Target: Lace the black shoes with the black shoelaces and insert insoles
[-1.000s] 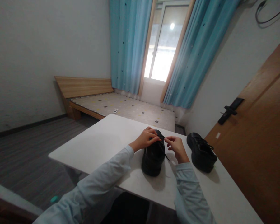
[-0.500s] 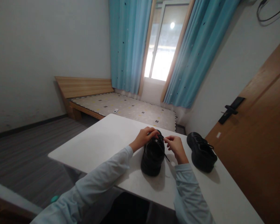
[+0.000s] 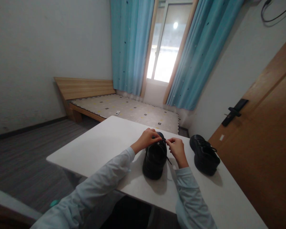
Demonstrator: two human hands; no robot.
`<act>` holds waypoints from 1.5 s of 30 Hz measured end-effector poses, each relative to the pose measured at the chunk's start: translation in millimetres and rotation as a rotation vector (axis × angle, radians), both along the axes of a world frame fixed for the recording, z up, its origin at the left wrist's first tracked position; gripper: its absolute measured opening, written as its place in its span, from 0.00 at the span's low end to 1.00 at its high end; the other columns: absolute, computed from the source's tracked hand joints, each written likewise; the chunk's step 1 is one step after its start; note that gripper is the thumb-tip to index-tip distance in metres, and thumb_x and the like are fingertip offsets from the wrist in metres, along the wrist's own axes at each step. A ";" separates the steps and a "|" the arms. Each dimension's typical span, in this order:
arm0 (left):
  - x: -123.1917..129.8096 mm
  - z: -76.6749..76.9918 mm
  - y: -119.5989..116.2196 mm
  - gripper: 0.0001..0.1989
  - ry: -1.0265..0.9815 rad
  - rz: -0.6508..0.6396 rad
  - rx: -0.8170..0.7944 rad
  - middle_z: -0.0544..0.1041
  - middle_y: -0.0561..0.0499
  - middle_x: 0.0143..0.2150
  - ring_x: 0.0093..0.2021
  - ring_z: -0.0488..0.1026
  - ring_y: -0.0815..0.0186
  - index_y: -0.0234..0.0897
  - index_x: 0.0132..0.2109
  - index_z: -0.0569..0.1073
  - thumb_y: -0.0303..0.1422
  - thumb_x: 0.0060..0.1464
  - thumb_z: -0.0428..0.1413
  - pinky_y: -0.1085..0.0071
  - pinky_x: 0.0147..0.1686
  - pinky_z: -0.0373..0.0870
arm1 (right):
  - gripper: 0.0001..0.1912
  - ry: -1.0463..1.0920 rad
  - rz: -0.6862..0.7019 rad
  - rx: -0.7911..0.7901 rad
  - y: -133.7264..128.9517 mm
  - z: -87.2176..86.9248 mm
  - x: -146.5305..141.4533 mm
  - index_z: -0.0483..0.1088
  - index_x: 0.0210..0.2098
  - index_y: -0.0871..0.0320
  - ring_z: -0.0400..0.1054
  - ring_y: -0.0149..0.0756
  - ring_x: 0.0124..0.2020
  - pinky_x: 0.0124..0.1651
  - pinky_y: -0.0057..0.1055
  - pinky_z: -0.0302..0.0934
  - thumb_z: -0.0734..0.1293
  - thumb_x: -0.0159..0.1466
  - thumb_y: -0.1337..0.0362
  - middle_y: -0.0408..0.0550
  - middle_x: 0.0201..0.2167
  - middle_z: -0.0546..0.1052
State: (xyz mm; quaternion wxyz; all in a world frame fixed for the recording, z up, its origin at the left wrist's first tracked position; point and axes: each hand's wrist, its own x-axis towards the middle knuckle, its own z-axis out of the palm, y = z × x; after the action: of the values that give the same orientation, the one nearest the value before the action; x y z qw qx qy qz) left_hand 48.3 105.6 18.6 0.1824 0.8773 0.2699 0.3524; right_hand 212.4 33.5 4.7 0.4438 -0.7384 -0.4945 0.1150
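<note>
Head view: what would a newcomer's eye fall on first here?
Likely the bright window, between blue curtains at the top. Then the left hand and right hand, both at the front of a black shoe on the white table. A second black shoe sits farther right, toward the wooden door.

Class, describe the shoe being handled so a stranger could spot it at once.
Find the white table in front of the bed. On it stands a black shoe, heel toward the viewer. Unlike the other black shoe, nearer the door, it has the left hand and right hand at its laces.
</note>
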 end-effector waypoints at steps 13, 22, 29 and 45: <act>16.2 20.3 -4.1 0.10 0.370 0.099 0.022 0.78 0.48 0.31 0.32 0.72 0.66 0.40 0.36 0.81 0.37 0.50 0.56 0.74 0.32 0.62 | 0.15 -0.112 -0.051 -0.038 -2.4 3.0 -2.3 0.75 0.26 0.65 0.68 0.36 0.22 0.25 0.28 0.59 0.61 0.55 0.60 0.49 0.17 0.72; 21.6 27.6 -14.2 0.07 0.368 0.209 -0.057 0.79 0.46 0.31 0.34 0.75 0.59 0.42 0.34 0.80 0.33 0.45 0.59 0.70 0.34 0.68 | 0.14 -0.072 -0.014 0.060 -0.9 0.9 -2.0 0.72 0.19 0.61 0.69 0.35 0.27 0.24 0.27 0.60 0.63 0.53 0.59 0.54 0.31 0.75; 22.3 32.4 -20.6 0.07 0.373 0.238 -0.044 0.79 0.45 0.32 0.36 0.76 0.58 0.41 0.33 0.80 0.31 0.46 0.58 0.68 0.36 0.69 | 0.14 -0.100 0.006 0.072 -3.0 2.2 -8.5 0.71 0.19 0.61 0.69 0.34 0.27 0.24 0.26 0.59 0.61 0.55 0.60 0.55 0.33 0.74; 27.3 30.0 -24.3 0.10 0.516 0.180 0.089 0.77 0.38 0.38 0.42 0.75 0.54 0.32 0.36 0.75 0.28 0.55 0.50 0.63 0.40 0.69 | 0.15 0.049 0.022 0.000 -4.3 3.4 -5.4 0.73 0.27 0.63 0.66 0.33 0.18 0.16 0.25 0.56 0.61 0.55 0.57 0.49 0.21 0.73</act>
State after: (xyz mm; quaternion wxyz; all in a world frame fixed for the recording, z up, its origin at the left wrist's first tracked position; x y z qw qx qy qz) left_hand 75.6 81.3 48.7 0.0371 0.9176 0.3687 0.1437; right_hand 207.0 29.2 8.1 0.4544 -0.7301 -0.4914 0.1380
